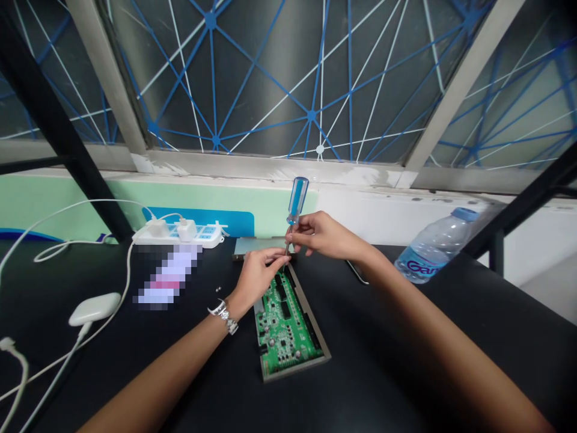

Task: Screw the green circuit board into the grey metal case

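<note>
A screwdriver (297,201) with a clear-and-blue handle stands nearly upright, its tip down at the far end of a green circuit board (288,337). The board lies in a grey metal frame (322,358) on the black table. My right hand (318,234) is closed, its fingers pinching the shaft just below the handle. Lower down, my left hand (259,273) pinches around the shaft near the tip, over the board's far edge. Whether a screw is between those fingertips is hidden. Behind the left hand lies a flat grey metal panel (243,247).
Small metal bits (219,289) lie left of the board. A white power strip (210,236) with plugs, white cables and a white charging case (94,309) occupy the left side. A phone-like object (358,273) lies under my right forearm; a water bottle (433,249) leans farther right.
</note>
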Demonstrator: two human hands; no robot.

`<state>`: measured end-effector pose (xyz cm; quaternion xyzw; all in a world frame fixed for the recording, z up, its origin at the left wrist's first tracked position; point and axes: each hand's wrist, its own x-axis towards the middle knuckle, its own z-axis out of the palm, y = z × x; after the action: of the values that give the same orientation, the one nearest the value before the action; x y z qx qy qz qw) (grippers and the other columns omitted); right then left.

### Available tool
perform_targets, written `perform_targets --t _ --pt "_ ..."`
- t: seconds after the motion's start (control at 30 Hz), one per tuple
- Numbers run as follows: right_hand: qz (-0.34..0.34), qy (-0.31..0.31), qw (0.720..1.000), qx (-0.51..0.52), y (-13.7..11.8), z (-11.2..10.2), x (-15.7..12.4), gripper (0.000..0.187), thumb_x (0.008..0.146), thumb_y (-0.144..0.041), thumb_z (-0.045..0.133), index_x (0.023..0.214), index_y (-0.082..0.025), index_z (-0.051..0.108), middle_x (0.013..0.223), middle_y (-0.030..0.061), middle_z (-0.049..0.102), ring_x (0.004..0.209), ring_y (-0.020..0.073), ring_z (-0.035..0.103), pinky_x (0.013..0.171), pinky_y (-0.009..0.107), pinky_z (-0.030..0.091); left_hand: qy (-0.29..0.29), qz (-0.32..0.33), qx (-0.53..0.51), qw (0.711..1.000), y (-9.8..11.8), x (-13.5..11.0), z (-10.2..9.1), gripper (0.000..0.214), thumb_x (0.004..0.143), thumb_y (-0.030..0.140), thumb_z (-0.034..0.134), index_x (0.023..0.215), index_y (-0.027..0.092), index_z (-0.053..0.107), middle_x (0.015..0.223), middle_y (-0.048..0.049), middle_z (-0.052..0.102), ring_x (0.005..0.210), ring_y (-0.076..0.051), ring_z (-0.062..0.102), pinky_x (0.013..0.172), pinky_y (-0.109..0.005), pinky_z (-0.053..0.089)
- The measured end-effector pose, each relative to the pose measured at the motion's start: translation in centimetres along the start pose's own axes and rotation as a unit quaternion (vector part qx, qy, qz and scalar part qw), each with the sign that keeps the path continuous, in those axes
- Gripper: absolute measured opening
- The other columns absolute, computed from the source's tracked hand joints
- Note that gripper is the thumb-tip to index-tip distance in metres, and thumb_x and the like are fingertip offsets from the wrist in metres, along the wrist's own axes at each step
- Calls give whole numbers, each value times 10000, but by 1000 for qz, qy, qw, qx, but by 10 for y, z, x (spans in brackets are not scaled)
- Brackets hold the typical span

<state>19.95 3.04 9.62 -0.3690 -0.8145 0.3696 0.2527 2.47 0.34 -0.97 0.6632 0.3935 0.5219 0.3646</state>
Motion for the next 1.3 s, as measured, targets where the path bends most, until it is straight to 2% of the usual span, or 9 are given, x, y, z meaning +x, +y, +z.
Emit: perform_targets --t 0.2,0.33,0.47,0.6,0.77,1.03,1.17,1.3 --pt "5 -15 1000 21 -2 -1 -2 184 865 -302 609 898 -132 672 742 55 694 655 161 682 509 245 528 24 11 33 999 -1 2 0 170 832 318 694 868 153 712 875 -71 756 819 -219 723 777 -312 574" --pt "4 -21 999 32 -2 0 -1 164 872 -278 596 903 -130 659 762 52 692 625 147 679 495 237 526 13 16 39 999 1 2 0 174 851 328 674 864 156 700 886 -72 751 821 -213 717 768 -301 565" --pt "5 -34 998 53 0 2 0 151 869 -260 592 943 -138 641 838 68 706 627 138 677 499 234 528 -5 18 13 1000 1 3 2 186 872 327 652 902 148 692 936 -82 754 884 -226 719 820 -313 562" --pt "9 -40 997 71 -2 7 1 142 859 -246 595 951 -145 634 801 57 695 622 141 668 508 242 522 -22 14 -26 999 -1 3 4 200 888 320 633 929 135 698 986 -95 760 944 -243 717 879 -342 556" --pt "5 -7 998 57 -4 11 2 139 824 -278 638 819 -142 667 679 25 665 603 135 633 502 236 475 -35 -7 -50 998 -5 2 7 236 882 335 636 962 131 722 990 -99 768 961 -260 718 889 -384 565" --pt "-8 18 1000 23 3 4 1 141 804 -286 647 803 -147 670 670 31 675 629 153 655 523 242 483 -16 -2 -10 1000 -2 -2 -1 223 858 331 659 963 152 742 988 -82 773 929 -241 730 890 -357 575" --pt "-4 11 1000 26 4 3 1 127 799 -252 627 835 -141 679 715 45 696 659 165 683 529 239 496 -4 -2 15 1000 -6 -4 -6 225 865 336 653 961 156 747 999 -85 769 939 -243 724 910 -365 567" --pt "-2 -2 999 39 4 2 1 122 795 -206 605 866 -139 678 860 81 732 666 159 697 527 237 505 5 1 27 1000 -4 -3 -7 208 863 337 655 913 153 738 963 -84 766 923 -240 722 903 -359 566"
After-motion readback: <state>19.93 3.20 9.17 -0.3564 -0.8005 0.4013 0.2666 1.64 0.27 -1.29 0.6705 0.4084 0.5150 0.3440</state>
